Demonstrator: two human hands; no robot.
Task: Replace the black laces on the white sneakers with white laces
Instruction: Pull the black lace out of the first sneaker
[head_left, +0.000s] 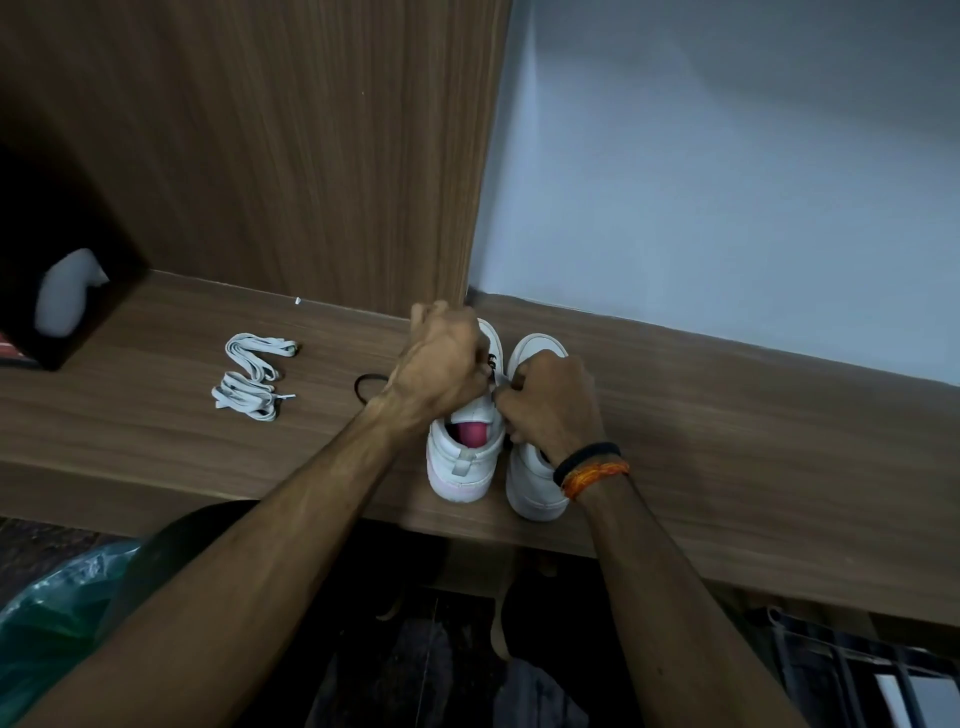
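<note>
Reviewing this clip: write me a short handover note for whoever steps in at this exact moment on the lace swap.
Left hand: fingers curled over the front of the left sneaker, working at its black lace; the exact grip is hidden.
Right hand: curled at the same sneaker's lacing, next to the right sneaker.
White laces: two bundles on the wooden shelf, left of the shoes, untouched.
Done: black lace partly loosened, a loop trailing left.
Left: finish removing black laces from both shoes, thread the white ones.

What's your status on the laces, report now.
Both hands, left and right, working black lace on left sneaker. White laces untouched on shelf. Nothing in the way.
</note>
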